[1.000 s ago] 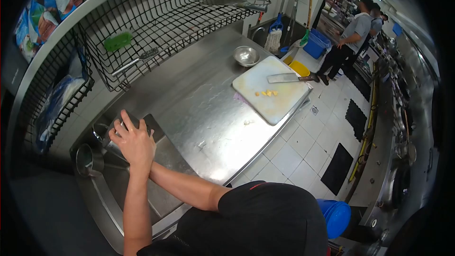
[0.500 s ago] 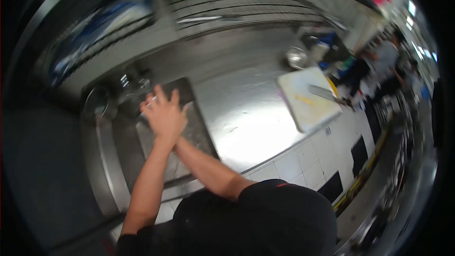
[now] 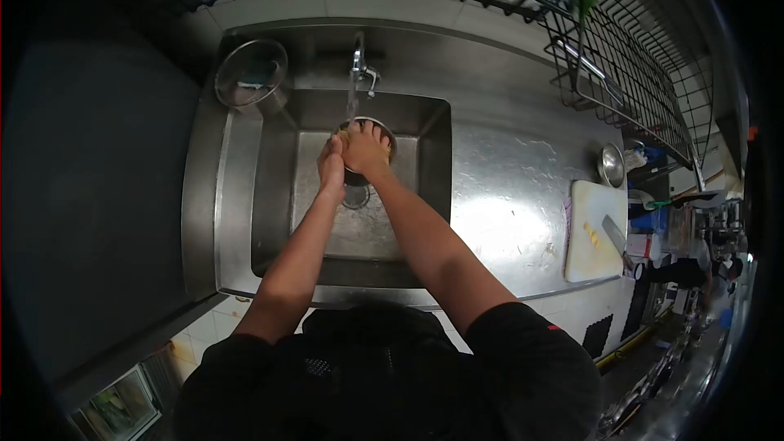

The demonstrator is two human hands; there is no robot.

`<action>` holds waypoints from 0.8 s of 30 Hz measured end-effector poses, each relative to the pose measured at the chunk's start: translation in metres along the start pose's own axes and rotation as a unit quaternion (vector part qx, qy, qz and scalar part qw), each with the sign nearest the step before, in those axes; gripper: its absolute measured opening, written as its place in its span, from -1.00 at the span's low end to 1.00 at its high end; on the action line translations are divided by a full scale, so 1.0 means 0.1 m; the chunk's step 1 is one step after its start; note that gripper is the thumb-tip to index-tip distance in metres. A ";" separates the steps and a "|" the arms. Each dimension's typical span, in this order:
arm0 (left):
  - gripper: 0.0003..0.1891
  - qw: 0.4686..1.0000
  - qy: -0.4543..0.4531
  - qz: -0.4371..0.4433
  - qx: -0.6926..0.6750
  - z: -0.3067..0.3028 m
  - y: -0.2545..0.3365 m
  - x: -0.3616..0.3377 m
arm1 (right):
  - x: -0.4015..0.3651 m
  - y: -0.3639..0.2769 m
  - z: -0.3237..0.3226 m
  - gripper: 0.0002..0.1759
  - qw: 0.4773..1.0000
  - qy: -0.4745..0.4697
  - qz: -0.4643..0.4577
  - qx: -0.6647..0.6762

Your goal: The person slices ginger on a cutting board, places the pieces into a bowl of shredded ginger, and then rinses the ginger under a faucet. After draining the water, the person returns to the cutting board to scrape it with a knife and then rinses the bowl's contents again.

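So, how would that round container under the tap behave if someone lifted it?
The container may be slippery: it is under a running tap. It's probably stiff, given its evenly round outline. Weight is unclear: hands partly hide its inside.

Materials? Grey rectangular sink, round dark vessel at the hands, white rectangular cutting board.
Grey rectangular sink: likely stainless steel, satin and worn; soft, smeared reflections.
Round dark vessel: probably metal, by its bright rim; mostly covered, so finish unclear.
White rectangular cutting board: looks like plastic, matte; even off-white, no wood grain showing.
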State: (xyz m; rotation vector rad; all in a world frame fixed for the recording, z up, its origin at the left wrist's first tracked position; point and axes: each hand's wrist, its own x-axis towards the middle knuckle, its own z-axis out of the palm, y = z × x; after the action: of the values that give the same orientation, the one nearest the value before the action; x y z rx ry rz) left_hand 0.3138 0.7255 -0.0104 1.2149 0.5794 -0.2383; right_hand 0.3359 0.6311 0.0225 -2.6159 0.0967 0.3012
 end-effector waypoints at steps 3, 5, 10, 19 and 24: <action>-0.45 0.998 -0.007 0.007 -0.068 0.02 0.26 0.03 | 0.21 -0.13 -0.03 -0.26 0.999 0.031 -0.027 -0.028; -0.44 0.996 -0.008 0.013 -0.090 0.03 0.35 0.09 | 0.28 -0.21 -0.13 -0.29 0.999 0.036 -0.032 -0.027; -0.61 0.995 0.020 0.004 -0.101 0.04 0.40 0.25 | 0.47 -0.17 -0.26 -0.46 0.998 0.040 -0.037 -0.030; -0.76 0.995 -0.022 0.006 -0.094 -0.07 0.22 0.49 | 0.55 -0.04 -0.69 -0.68 0.988 -0.081 -0.122 -0.055; -0.74 0.994 -0.040 0.012 -0.104 0.01 0.41 0.38 | 0.36 -0.01 -0.87 -0.57 0.992 -0.038 -0.112 0.039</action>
State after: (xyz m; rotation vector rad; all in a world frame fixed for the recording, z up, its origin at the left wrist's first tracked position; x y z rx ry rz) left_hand 0.3649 0.7438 0.0023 1.0067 0.5055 -0.2001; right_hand 0.3879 0.5894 0.0884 -2.5051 -0.2065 0.3092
